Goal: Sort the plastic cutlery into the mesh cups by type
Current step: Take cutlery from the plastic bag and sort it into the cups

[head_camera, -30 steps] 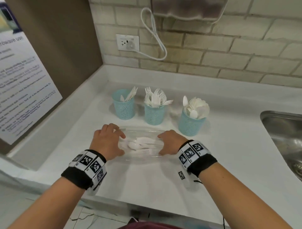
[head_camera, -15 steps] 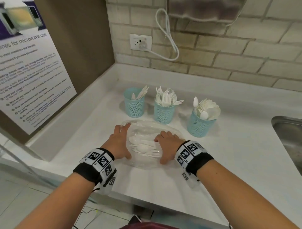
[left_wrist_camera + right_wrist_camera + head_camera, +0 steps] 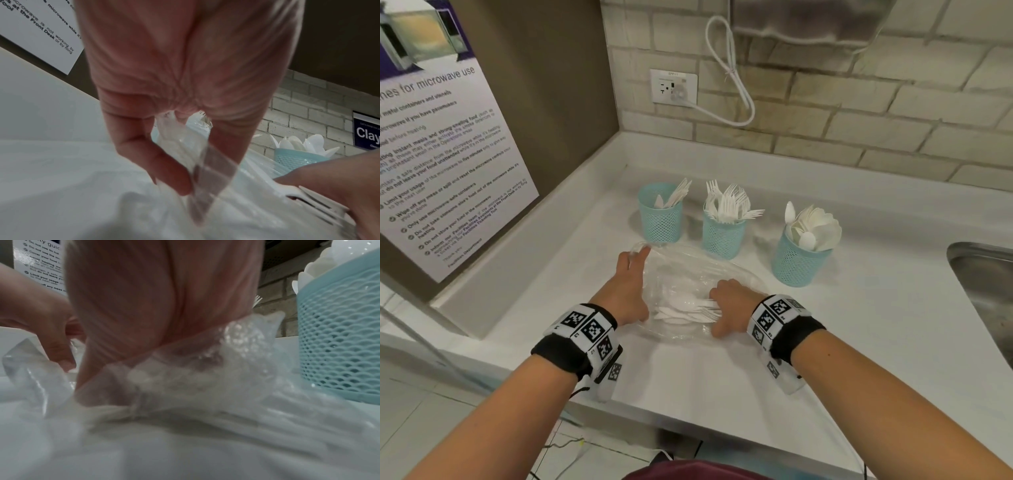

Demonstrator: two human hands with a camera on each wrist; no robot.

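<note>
Nearest to me, two bare forearms with black straps and checkered marker blocks reached over the smooth white countertop (image 3: 722,377). Between the hands lay a crinkled clear plastic bag (image 3: 688,274), and inside it a small heap of white plastic cutlery (image 3: 688,310), forks and spoons lying flat. The left hand (image 3: 628,291) lay along the bag's left edge; only the left wrist camera showed its thumb and fingers (image 3: 160,162) pinching a fold of the film. The right hand (image 3: 732,305) pressed down on the bag's right side, fingers bent over the fork tines; its wrist view was blurred by bunched plastic, so I could not tell whether it truly gripped the film or only pushed on it. Behind the bag stood three pale blue mesh cups: the left cup (image 3: 660,219) with knives, the middle cup (image 3: 723,233) with forks, the right cup (image 3: 799,260) with spoons. Farther right, a steel sink (image 3: 983,281) was cut off at the edge.
</note>
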